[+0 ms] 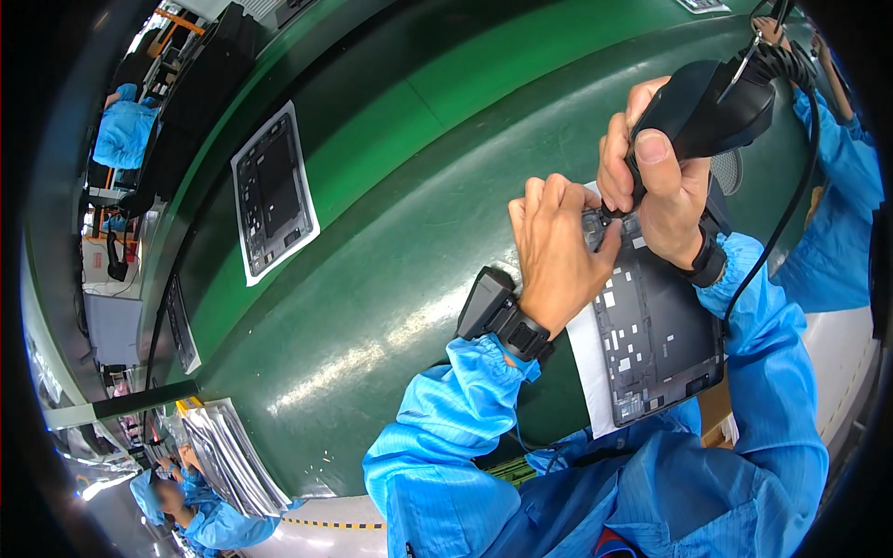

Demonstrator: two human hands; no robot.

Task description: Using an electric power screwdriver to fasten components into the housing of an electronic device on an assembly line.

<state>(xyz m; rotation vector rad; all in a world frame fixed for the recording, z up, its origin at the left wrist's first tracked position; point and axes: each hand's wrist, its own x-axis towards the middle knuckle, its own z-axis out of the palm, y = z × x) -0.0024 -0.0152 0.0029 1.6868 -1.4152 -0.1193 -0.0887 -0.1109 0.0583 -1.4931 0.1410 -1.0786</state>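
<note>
A dark tablet-like housing [659, 325] with several small white pads lies on a white sheet [584, 358] at the table's near right edge. My left hand [560, 246] is at its far left corner, thumb and forefinger curled together beside a small dark piece. Whether they grip that piece, I cannot make out. Wrapped round a black handheld tool [716, 107] with a coiled cord, my right hand [656, 177] sits above the same corner. The fingertips of both hands nearly meet there, and the tool's lower end is partly hidden.
A similar dark housing [274, 192] lies on white backing on the green table [391, 279]. Another panel [182, 325] rests at the left. A black cable [791, 219] hangs beside my right arm. Stacked sheets [233, 456] sit lower left; co-workers in blue are at both sides.
</note>
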